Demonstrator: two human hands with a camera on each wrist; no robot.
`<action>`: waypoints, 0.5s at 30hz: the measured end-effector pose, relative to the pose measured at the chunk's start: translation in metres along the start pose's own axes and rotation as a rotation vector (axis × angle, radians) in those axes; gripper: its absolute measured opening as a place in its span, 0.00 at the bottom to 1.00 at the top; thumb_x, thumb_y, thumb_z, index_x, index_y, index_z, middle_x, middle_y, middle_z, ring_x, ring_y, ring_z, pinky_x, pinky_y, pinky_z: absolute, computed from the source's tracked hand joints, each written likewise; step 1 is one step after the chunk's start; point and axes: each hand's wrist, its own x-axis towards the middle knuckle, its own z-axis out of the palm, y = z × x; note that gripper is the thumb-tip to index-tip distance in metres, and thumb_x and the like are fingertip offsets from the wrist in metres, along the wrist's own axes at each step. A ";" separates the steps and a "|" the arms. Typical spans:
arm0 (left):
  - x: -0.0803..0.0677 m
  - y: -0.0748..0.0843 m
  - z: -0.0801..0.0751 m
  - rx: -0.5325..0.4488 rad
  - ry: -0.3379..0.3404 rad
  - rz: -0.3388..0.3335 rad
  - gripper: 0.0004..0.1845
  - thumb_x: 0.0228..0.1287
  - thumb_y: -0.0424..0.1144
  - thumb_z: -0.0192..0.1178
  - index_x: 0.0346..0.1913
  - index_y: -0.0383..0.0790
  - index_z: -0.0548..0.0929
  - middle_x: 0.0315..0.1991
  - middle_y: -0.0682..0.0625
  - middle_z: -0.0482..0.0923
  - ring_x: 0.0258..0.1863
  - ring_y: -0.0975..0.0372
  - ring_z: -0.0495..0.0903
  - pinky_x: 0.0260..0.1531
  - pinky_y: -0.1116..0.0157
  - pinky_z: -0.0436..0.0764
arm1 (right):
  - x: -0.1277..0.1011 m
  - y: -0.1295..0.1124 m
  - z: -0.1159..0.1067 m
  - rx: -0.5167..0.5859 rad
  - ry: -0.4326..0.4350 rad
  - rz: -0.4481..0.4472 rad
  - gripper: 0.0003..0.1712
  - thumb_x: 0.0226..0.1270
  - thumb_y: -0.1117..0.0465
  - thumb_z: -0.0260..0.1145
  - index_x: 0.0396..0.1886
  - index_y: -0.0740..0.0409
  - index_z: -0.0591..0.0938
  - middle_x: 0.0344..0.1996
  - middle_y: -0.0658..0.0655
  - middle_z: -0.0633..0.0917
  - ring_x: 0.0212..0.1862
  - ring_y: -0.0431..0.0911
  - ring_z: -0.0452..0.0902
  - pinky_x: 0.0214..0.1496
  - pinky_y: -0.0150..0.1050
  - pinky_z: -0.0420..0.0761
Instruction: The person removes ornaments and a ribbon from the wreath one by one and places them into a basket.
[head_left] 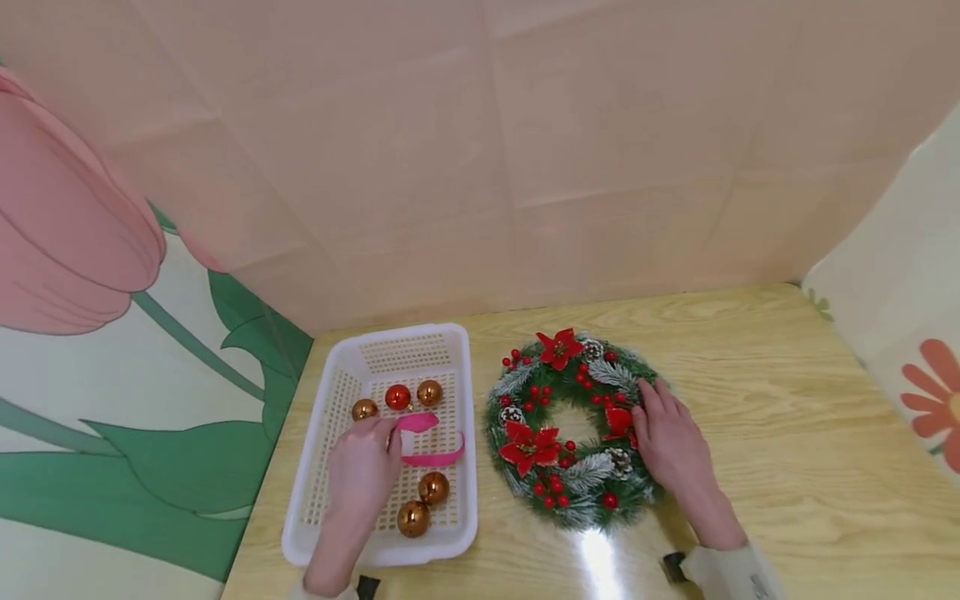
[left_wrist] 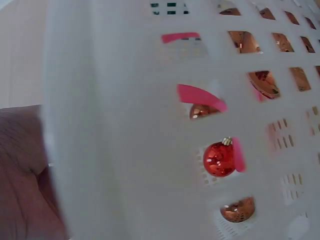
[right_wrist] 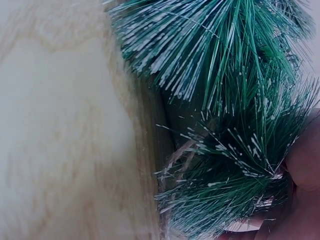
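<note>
My left hand [head_left: 365, 467] is over the white plastic basket [head_left: 471, 500], pinching a bright pink ribbon [head_left: 435, 459] between thumb and forefinger. The ribbon curls to the right of the fingers, inside the basket. Around it lie a shiny red bauble [head_left: 397, 397] and several copper-coloured ones [head_left: 413, 518]. In the left wrist view the red bauble [left_wrist: 219, 160] and ribbon [left_wrist: 200, 96] show through the basket's holes. My right hand [head_left: 672, 437] rests on the right side of a green Christmas wreath [head_left: 592, 475], fingers laid over its needles. The wreath lies flat, with red poinsettias, berries and frosted pinecones.
Basket and wreath stand side by side on a wooden table [head_left: 795, 417], with a narrow strip of wood between them. A pinkish covered wall [head_left: 525, 167] rises behind. Walls with painted flowers border the left and right.
</note>
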 end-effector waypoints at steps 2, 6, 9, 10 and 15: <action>-0.002 -0.001 0.000 -0.002 -0.022 -0.008 0.08 0.52 0.26 0.74 0.36 0.32 0.90 0.32 0.41 0.87 0.26 0.51 0.86 0.24 0.56 0.85 | -0.001 0.000 0.000 0.005 -0.001 0.001 0.31 0.85 0.55 0.45 0.77 0.71 0.62 0.73 0.79 0.60 0.68 0.77 0.59 0.66 0.73 0.62; -0.005 -0.002 -0.002 0.001 -0.077 -0.007 0.11 0.46 0.24 0.76 0.36 0.33 0.90 0.33 0.41 0.87 0.25 0.52 0.85 0.23 0.58 0.84 | -0.002 -0.001 0.000 0.003 0.011 0.001 0.31 0.85 0.55 0.45 0.76 0.71 0.62 0.73 0.79 0.61 0.67 0.78 0.60 0.65 0.73 0.63; -0.005 -0.002 -0.005 0.001 -0.098 -0.014 0.13 0.45 0.24 0.76 0.38 0.33 0.90 0.35 0.41 0.87 0.27 0.51 0.86 0.24 0.58 0.85 | -0.001 -0.001 -0.001 0.001 0.014 -0.001 0.31 0.85 0.55 0.45 0.76 0.71 0.62 0.73 0.79 0.60 0.67 0.78 0.60 0.65 0.73 0.63; -0.005 -0.002 -0.005 -0.001 -0.102 -0.015 0.14 0.45 0.23 0.75 0.38 0.32 0.89 0.35 0.41 0.87 0.27 0.51 0.86 0.24 0.58 0.85 | -0.001 -0.001 -0.001 0.001 0.015 -0.002 0.31 0.85 0.55 0.45 0.76 0.71 0.62 0.73 0.79 0.60 0.67 0.78 0.60 0.65 0.73 0.63; -0.002 0.001 -0.008 0.022 -0.090 -0.009 0.11 0.49 0.27 0.75 0.39 0.33 0.90 0.33 0.42 0.87 0.24 0.53 0.84 0.21 0.58 0.83 | 0.000 -0.001 -0.001 -0.006 0.014 -0.006 0.31 0.84 0.55 0.47 0.76 0.71 0.63 0.73 0.79 0.61 0.67 0.78 0.61 0.65 0.73 0.64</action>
